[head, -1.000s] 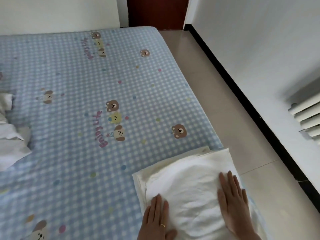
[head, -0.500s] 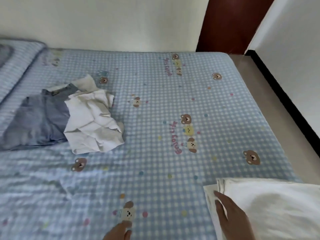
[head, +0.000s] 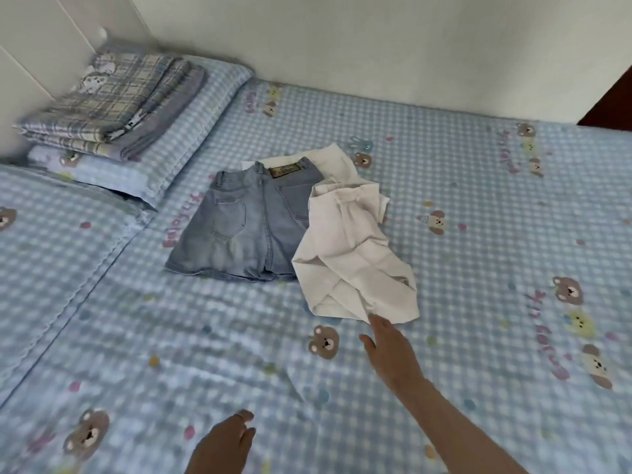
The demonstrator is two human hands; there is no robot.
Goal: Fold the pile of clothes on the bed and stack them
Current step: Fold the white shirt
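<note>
A crumpled white cotton garment [head: 355, 254] lies unfolded near the middle of the bed, its left edge overlapping the right side of a pair of light blue denim shorts [head: 239, 227], which lie flat with the back pockets and a brown waistband patch facing up. A further strip of white fabric [head: 328, 159] shows from under the waistband of the shorts at 12 o'clock. Both garments rest on the blue-and-white gingham bed sheet printed with brown bears and pink lettering [head: 478, 217]. The right hand [head: 390, 350] is extended at 6 o'clock from the white garment, fingers straight and spread, with the fingertips [head: 374, 318] at the garment's near hem; actual contact cannot be confirmed. It grips nothing. The left hand [head: 225, 443] sits low over the sheet at 7 o'clock from the shorts, well apart from both garments, fingers relaxed and slightly bent, holding nothing. At 10 o'clock from the shorts, a folded plaid blanket in blue, grey and cream [head: 113, 104] is stacked on a gingham pillow [head: 191, 131] beside a white panel [head: 51, 46]. A plain off-white wall [head: 376, 46] runs along the far edge of the bed, and a dark red-brown surface [head: 615, 104] shows at 2 o'clock.
</note>
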